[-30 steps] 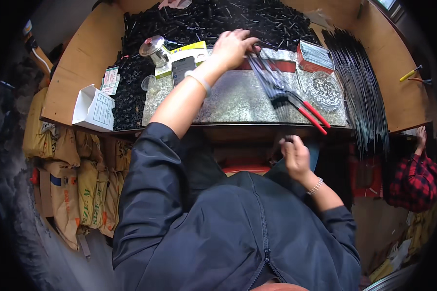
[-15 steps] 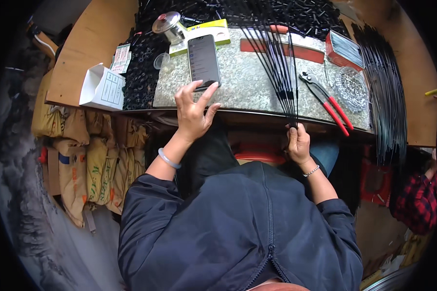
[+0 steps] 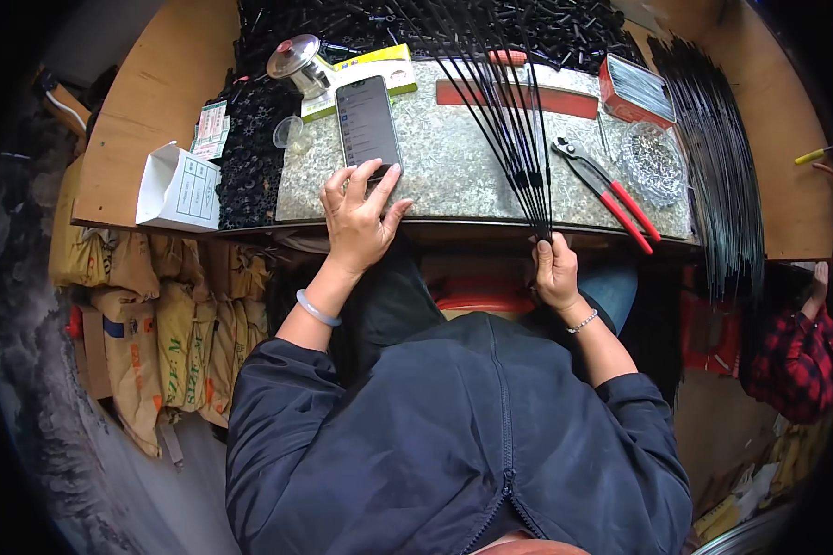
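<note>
A person, seen from above, works at a mottled grey tabletop (image 3: pixel 453 190). The right hand (image 3: pixel 557 268), just off the near edge and right of its middle, closes thumb and fingers on the gathered ends of a fan of thin black rods (image 3: pixel 532 185), which spreads over the tabletop toward the far edge. The left hand (image 3: pixel 356 222) holds nothing; its fingers spread loosely over the near end of a phone (image 3: pixel 366 120) lying toward the left edge, and whether the tips touch it I cannot tell. Pliers with red handles (image 3: pixel 609 203) lie right of the rods, grips jutting over the near edge, beside a clear dish (image 3: pixel 627 168) of small bits. A red box (image 3: pixel 629 106) stands at the far right corner; a heap of black parts (image 3: pixel 342 28) lies beyond the far edge. To handle this well, the right hand would best pinch the ends evenly so that no rod slips or tangles, hold the fan clear of the pliers, and let the left touch the phone lightly
</note>
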`<state>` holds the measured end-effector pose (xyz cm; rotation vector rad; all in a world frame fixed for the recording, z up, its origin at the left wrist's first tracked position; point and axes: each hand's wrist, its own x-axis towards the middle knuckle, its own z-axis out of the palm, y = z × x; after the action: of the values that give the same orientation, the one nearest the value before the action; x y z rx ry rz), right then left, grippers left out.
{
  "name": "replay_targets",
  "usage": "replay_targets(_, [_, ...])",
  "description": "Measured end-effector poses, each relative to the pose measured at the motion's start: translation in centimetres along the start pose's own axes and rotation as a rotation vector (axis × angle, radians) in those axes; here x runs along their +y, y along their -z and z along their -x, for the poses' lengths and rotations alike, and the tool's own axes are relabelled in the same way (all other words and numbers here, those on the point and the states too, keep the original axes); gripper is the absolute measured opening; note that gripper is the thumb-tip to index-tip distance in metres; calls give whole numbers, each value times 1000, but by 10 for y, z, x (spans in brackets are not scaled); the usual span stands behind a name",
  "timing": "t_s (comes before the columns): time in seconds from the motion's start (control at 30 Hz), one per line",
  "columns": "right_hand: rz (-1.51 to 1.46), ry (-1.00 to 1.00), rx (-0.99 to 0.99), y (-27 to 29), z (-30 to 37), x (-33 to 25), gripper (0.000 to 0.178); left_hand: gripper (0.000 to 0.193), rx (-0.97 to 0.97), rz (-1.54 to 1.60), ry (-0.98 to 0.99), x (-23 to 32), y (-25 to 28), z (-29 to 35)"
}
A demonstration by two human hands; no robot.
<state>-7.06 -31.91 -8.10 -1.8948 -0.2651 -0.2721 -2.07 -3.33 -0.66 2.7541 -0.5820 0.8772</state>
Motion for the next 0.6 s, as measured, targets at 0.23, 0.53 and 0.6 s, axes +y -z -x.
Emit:
replay_targets(0.23, [-13,5,13,0,1,6,15,82,-21,372,-145,36,2,-36])
replay_targets(0.53, [14,-3,-75,-12,3,16,21,57,-186,811,-476,73,-48,-97])
replay_targets(0.6, [32,-89,-135,-7,3,18,19,39,-229,799,-612,77,-54,-93])
